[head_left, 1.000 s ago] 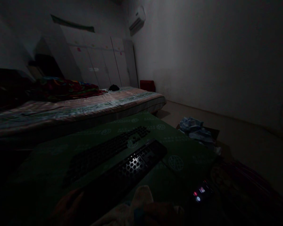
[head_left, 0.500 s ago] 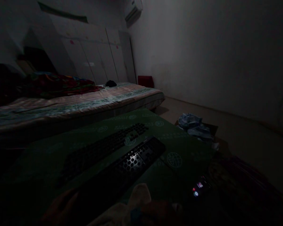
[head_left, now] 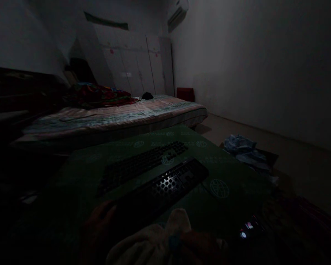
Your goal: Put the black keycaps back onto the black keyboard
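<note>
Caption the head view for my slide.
In dim light: left hand at a keyboard base, right hand holding a pale cloth, keycaps laid out beyond on a green tabletop.

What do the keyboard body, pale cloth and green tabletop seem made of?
Keyboard body: probably hard black plastic, smooth, judging by crisp holes and glare.
Pale cloth: matte fabric, from its soft folds; weave too dark to tell.
Green tabletop: perhaps a printed sheet, paper or plastic; repeated globe marks show, but texture doesn't.
</note>
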`<state>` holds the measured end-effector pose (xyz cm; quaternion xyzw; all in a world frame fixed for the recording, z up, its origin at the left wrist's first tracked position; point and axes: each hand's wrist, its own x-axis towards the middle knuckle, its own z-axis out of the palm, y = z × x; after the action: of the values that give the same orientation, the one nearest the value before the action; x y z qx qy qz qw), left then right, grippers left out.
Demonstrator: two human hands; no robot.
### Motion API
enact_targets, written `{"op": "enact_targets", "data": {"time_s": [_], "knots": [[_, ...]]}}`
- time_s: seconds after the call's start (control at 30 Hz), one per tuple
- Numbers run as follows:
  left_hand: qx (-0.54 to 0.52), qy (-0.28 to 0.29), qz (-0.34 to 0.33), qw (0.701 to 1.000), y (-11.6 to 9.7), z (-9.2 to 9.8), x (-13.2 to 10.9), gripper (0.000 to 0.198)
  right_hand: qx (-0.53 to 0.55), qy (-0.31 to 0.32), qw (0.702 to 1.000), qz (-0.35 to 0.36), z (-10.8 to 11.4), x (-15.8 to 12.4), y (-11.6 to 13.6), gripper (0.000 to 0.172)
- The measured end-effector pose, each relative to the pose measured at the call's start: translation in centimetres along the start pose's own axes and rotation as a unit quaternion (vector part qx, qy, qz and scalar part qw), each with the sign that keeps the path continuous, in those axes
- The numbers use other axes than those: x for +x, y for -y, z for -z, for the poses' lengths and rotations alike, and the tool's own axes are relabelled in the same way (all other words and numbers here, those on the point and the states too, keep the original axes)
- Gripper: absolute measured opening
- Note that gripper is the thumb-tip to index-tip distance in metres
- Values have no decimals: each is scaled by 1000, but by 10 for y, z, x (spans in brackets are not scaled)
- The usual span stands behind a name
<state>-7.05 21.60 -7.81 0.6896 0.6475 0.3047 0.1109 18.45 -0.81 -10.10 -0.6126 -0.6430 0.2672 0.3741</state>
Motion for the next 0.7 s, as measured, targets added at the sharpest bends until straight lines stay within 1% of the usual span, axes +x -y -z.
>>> {"op": "enact_targets", "data": {"time_s": [0.03, 0.1, 0.13, 0.17, 0.2, 0.23, 0.3, 0.37, 0.43, 0.5, 0.6, 0.7], "knots": [[-21, 17, 6, 1000, -1, 0, -2, 34, 3, 3, 1000, -1, 3, -3, 2, 32], [-57, 21, -6, 998, -3, 0, -8, 37, 7, 2, 1000, -11, 11, -7, 11, 34], [-70, 11, -13, 997, -3, 0, -10, 38, 6, 8, 1000, -11, 16, -7, 17, 34], [-78, 5, -22, 997, -4, -1, -13, 38, 7, 29, 999, -11, 20, -5, 23, 33], [-84, 6, -25, 996, -5, -2, -15, 37, 4, 69, 998, -13, 25, -2, 29, 32], [-88, -1, -25, 996, -5, -2, -17, 36, -8, 93, 996, -9, 28, 4, 34, 32], [-89, 0, -28, 996, -6, -4, -20, 33, -63, 110, 992, 0, 30, 21, 41, 32], [-93, -3, -35, 995, -5, -5, -22, 30, -156, 126, 980, 16, 25, 43, 45, 30], [-99, -6, -44, 994, -4, -6, -23, 27, -251, 150, 956, 22, 17, 65, 49, 31], [-108, -10, -51, 993, -3, -7, -25, 24, -320, 180, 929, 34, 6, 86, 57, 33], [-121, -7, -54, 991, -2, -7, -27, 21, -378, 197, 902, 67, -7, 107, 74, 35], [-128, -10, -49, 991, -3, -8, -29, 18, -404, 197, 892, 56, -18, 118, 90, 34]]}}
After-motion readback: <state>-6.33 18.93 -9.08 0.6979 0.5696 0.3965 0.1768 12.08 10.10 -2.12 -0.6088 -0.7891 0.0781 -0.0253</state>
